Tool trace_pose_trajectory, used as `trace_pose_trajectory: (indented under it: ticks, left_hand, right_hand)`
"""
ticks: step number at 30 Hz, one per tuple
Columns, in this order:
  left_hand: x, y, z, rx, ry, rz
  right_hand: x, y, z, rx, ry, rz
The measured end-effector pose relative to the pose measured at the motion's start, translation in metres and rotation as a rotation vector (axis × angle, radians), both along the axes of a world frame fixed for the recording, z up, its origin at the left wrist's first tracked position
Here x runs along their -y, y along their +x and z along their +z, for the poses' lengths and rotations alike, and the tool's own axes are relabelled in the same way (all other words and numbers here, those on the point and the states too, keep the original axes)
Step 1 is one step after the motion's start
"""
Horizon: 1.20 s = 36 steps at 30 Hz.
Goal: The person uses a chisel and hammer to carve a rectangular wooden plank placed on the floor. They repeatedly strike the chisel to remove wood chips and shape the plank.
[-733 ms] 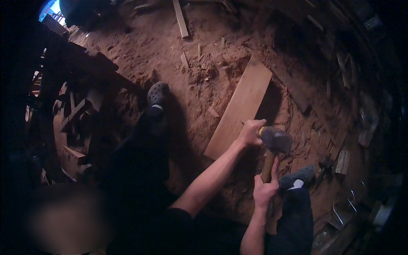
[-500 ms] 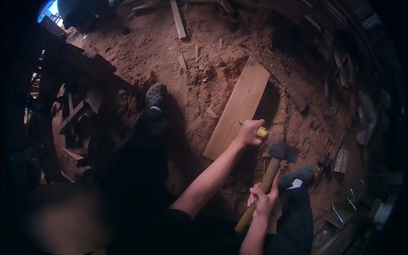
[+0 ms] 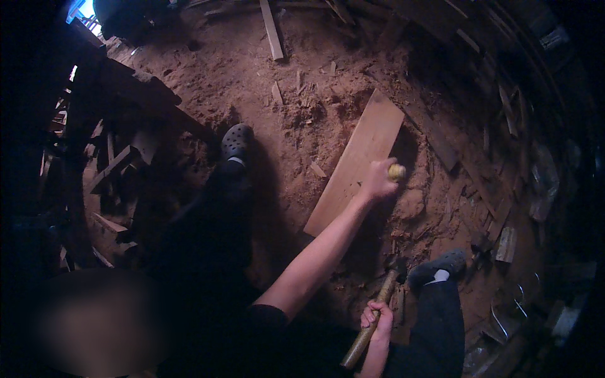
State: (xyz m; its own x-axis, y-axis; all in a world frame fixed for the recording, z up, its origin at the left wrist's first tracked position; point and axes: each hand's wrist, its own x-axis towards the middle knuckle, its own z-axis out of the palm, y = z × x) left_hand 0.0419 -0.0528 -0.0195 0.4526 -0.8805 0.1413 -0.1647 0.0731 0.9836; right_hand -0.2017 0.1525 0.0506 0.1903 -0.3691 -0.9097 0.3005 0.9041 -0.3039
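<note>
Left grip [image 3: 382, 179]: yellow handle [image 3: 396, 172] — over plank [image 3: 362, 148] | right grip [image 3: 377, 317]: hammer [image 3: 358, 349]

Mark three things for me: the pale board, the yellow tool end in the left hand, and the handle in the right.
Pale board [image 3: 356, 165]: head view, on the middle of its broad face.
Yellow tool end [image 3: 396, 172]: head view, on its rounded butt.
Handle [image 3: 360, 347]: head view, on its lower shaft.
</note>
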Motion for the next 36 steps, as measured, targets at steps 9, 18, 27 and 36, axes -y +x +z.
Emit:
trace_pose_trajectory:
  ticks: [9, 18, 27, 36]
  left_hand:
    - [-0.067, -0.026, -0.015, 0.377, -0.360, -0.231]
    - [-0.058, -0.021, 0.072, 0.040, -0.377, -0.113]
    - [-0.064, -0.017, 0.026, 0.112, -0.178, -0.055]
    - [-0.065, -0.018, 0.006, 0.045, -0.163, -0.104]
  right_hand:
    - [0.008, 0.019, 0.016, -0.069, -0.252, -0.032]
    - [0.010, 0.019, 0.011, -0.144, -0.138, -0.062]
    - [0.004, 0.014, 0.001, -0.099, -0.180, -0.084]
    - [0.007, 0.038, 0.028, -0.322, -0.414, 0.099]
